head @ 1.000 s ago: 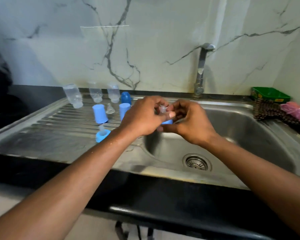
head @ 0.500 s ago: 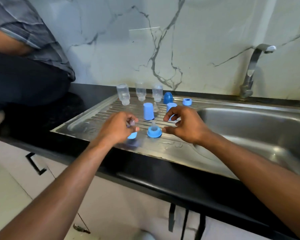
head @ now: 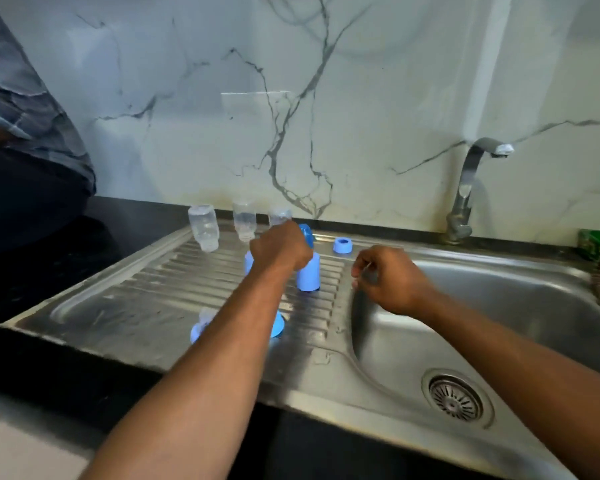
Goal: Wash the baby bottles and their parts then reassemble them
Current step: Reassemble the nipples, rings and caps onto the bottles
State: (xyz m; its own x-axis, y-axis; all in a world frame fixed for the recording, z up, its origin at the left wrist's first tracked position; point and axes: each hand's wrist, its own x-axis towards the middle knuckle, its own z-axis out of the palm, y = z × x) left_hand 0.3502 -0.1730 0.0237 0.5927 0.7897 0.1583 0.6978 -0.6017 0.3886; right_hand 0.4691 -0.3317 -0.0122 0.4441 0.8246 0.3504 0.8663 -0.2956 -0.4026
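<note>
Your left hand (head: pixel 280 250), fingers hidden so its grip is unclear, reaches among clear bottles (head: pixel 203 227) and blue caps (head: pixel 308 276) on the drainboard (head: pixel 136 299); your right hand (head: pixel 388 277) hovers loosely curled, apparently empty, over the sink (head: pixel 499 306)

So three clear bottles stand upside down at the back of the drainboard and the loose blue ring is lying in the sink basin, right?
Not quite. The head view shows the blue ring on the sink's flat top edge behind the basin, right of the drainboard, not in the basin. The three clear bottles do stand upside down at the drainboard's back.
</note>
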